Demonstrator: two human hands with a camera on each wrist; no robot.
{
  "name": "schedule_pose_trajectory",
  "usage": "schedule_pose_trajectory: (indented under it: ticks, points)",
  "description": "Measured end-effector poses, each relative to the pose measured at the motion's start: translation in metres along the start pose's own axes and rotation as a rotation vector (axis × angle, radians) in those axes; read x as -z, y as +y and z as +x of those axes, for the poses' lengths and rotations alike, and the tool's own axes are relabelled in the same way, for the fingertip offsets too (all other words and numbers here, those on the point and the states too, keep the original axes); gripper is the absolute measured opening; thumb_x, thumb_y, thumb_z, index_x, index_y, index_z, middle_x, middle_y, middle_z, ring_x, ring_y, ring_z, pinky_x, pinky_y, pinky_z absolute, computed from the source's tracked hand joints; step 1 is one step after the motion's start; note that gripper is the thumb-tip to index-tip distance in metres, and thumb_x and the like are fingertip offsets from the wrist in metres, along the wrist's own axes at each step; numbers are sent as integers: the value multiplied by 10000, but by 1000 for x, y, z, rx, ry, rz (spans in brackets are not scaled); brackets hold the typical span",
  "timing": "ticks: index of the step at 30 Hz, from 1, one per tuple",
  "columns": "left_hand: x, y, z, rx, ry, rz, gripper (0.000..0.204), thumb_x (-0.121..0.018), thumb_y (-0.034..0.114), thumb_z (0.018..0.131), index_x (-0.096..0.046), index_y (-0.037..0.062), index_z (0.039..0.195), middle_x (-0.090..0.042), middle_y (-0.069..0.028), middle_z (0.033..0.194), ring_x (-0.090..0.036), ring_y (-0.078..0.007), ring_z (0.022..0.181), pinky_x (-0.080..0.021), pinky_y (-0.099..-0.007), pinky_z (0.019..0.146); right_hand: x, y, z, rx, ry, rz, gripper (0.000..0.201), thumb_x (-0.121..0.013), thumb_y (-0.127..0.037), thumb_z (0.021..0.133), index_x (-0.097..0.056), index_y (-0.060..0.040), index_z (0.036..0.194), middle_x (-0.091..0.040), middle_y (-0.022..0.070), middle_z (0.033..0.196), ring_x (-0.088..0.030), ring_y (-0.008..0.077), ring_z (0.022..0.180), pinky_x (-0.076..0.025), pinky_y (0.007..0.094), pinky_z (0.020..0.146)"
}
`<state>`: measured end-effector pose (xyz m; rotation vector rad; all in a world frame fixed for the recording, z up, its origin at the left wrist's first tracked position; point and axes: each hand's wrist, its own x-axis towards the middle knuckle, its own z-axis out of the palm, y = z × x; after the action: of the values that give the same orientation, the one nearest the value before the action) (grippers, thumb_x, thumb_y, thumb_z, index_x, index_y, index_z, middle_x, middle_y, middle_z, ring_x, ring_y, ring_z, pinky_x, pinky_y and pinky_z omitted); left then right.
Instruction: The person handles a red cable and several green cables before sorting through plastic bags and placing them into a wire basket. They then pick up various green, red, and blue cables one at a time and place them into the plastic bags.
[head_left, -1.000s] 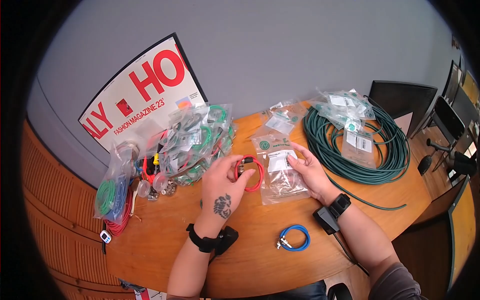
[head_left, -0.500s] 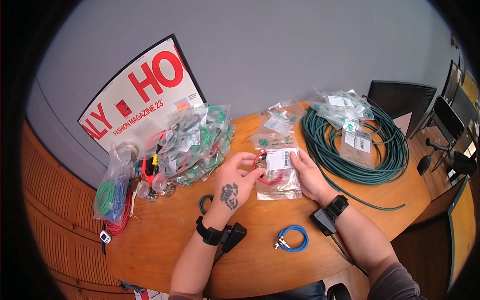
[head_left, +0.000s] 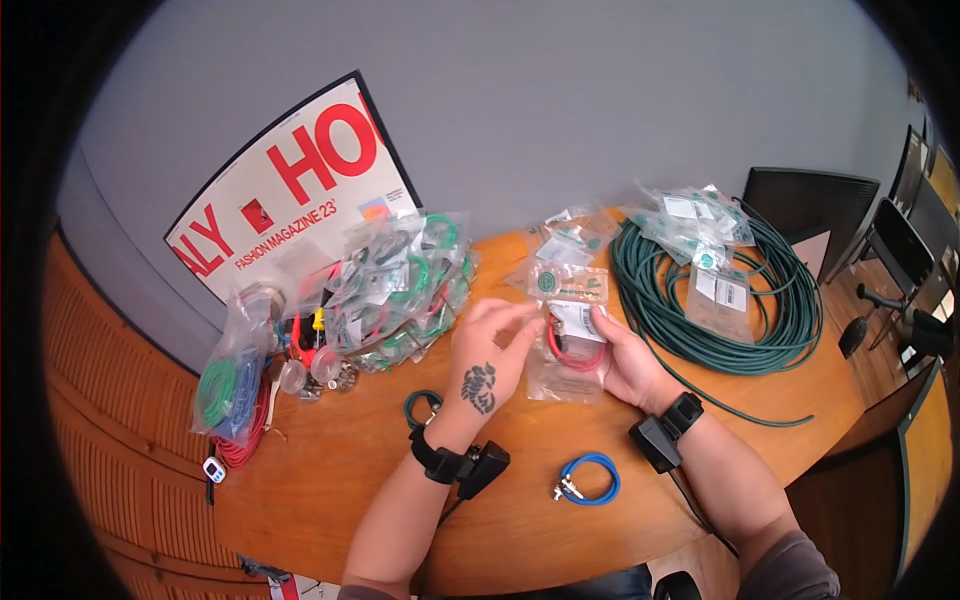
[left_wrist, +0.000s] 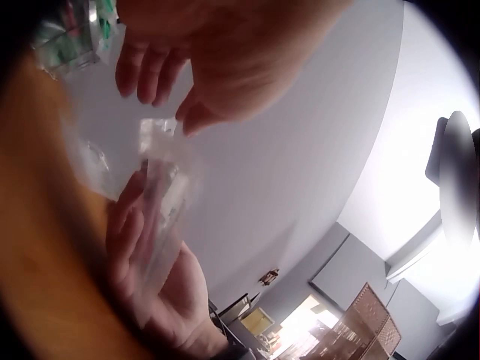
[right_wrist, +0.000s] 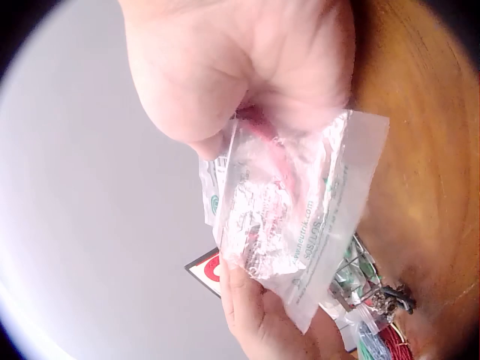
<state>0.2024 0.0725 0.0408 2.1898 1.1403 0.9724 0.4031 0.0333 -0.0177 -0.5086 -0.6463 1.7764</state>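
My right hand (head_left: 636, 362) holds a clear printed plastic bag (head_left: 565, 386) upright above the table, thumb over its white label. A coiled red cable (head_left: 574, 361) with a dark connector sits at the bag, showing pink through the plastic in the right wrist view. My left hand (head_left: 488, 350) is at the bag's left side, fingertips close to its edge. In the left wrist view its fingers (left_wrist: 150, 79) hang loosely, with a gap to the thumb and nothing between them. A coiled blue cable (head_left: 598, 480) with metal connectors lies on the table in front.
A small dark green cable coil (head_left: 420, 407) lies beside my left wrist. Bagged cables (head_left: 400, 290) pile up at the back left. On the right lies a large dark green cable coil (head_left: 640, 320) with plastic bags (head_left: 720, 305) on top. A framed poster (head_left: 290, 185) leans against the wall.
My left hand has brought the red cable rightward to the bag and let go of it. The cable now shows within the bag's outline. The right hand keeps its hold on the bag.
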Motion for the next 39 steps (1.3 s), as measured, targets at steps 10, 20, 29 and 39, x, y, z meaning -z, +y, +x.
schedule_pose_trajectory:
  ticks: [10, 20, 29, 39]
  points:
    - [-18, -19, 3, 231, -214, -742, 455, -783, 133, 811, -596, -37, 1189, -685, -105, 1085, -648, -157, 972, -515, -287, 843, -2, 8, 7, 132, -141, -32, 495, -438, -369, 1030, -371, -74, 1422, -489, 102, 1399, -484, 245, 1293, -374, 452, 1115]
    - [92, -13, 54, -72, 110, 200, 250, -723, 197, 741, -706, 24, 921, -683, -134, 865, -663, -244, 794, -520, -367, 739, 5, 4, 5, 20, -69, 52, 539, -488, -387, 1007, -372, -75, 1431, -481, 182, 1374, -475, 295, 1281, -408, 436, 1066]
    - [165, -95, 120, -146, 56, 1058, 243, -596, 64, 768, -664, 42, 1000, -619, -184, 891, -608, -404, 893, -498, -476, 812, 11, 1, 6, -1, -34, 125, 411, -520, -235, 985, -467, -70, 1357, -595, 164, 1219, -554, 290, 1192, -444, 436, 1027]
    - [64, -47, 103, -260, 71, 810, 382, -594, 114, 770, -626, -9, 1129, -611, -211, 1180, -568, -361, 1139, -458, -423, 984, 14, 3, 8, -22, -42, 162, 346, -526, -161, 967, -524, -54, 1296, -632, 143, 1144, -594, 259, 1130, -476, 410, 985]
